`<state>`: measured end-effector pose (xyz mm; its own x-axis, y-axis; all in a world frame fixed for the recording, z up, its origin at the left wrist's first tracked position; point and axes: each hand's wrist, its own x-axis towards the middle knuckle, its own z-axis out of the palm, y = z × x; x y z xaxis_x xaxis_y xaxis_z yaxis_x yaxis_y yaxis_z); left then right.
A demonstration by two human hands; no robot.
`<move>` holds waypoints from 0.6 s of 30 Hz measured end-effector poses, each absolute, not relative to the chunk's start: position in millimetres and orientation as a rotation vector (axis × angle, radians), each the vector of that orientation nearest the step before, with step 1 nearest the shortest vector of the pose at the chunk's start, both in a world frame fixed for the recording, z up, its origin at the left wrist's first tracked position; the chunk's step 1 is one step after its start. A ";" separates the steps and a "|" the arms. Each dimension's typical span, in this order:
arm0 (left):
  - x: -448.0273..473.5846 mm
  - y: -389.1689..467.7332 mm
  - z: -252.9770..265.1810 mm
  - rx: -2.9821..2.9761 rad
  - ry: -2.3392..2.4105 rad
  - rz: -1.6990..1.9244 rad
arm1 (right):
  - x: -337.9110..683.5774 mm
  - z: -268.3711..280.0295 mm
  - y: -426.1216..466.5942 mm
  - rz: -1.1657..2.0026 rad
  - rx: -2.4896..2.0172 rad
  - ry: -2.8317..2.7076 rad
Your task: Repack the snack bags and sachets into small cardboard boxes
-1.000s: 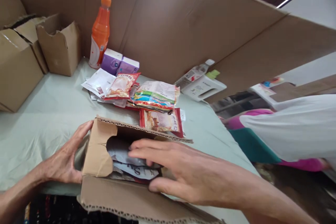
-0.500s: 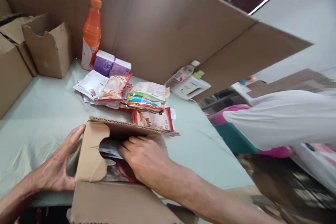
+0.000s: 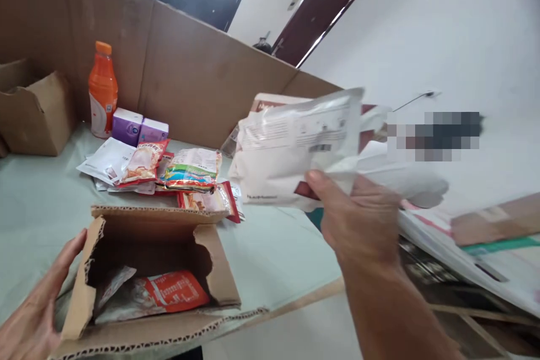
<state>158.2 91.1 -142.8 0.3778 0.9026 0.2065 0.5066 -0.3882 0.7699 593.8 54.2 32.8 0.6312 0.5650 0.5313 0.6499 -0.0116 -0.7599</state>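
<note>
My right hand (image 3: 358, 208) is raised to the right of the open cardboard box (image 3: 164, 219), closed on white packets (image 3: 291, 152). The front one shows fine print and a barcode; another with a brown printed band is partly hidden behind it. At the box's left side, my left hand (image 3: 46, 304) grips the cardboard wall, with some fingers hidden. Down in the box lies a red-and-silver packet (image 3: 172, 292), and a small silvery packet edge (image 3: 118, 281) leans at its left.
Beyond the box are a pile of snack packets (image 3: 192, 169), purple tissue packs (image 3: 154, 130) and an orange drink bottle (image 3: 103, 90). Another carton (image 3: 46, 112) stands at the left. A cardboard screen (image 3: 189, 62) lines the back. A person in white (image 3: 405, 180) is at the right.
My right hand has come out of the box and moved up and right, bringing white packets with it. The box now tilts its opening towards me. The camera view has shifted.
</note>
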 end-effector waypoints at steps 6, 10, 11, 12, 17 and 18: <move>155.4 95.3 -145.0 2.099 1.161 0.860 | 653.7 -15.9 103.2 -0.338 -2.269 -1.172; 158.1 94.0 -134.8 2.074 1.136 0.818 | 644.7 -62.4 135.7 -0.051 -2.311 -1.391; 158.8 93.9 -133.2 2.059 1.132 0.811 | 641.2 -69.8 140.3 0.033 -2.281 -1.459; 159.4 94.2 -132.4 2.045 1.128 0.809 | 638.4 -74.0 142.8 0.108 -2.250 -1.516; 156.0 99.3 -134.1 2.063 1.029 0.796 | 629.1 -48.0 116.6 0.208 -2.174 -1.525; 154.7 100.2 -133.3 2.083 0.972 0.781 | 624.5 -37.0 104.7 0.182 -2.148 -1.494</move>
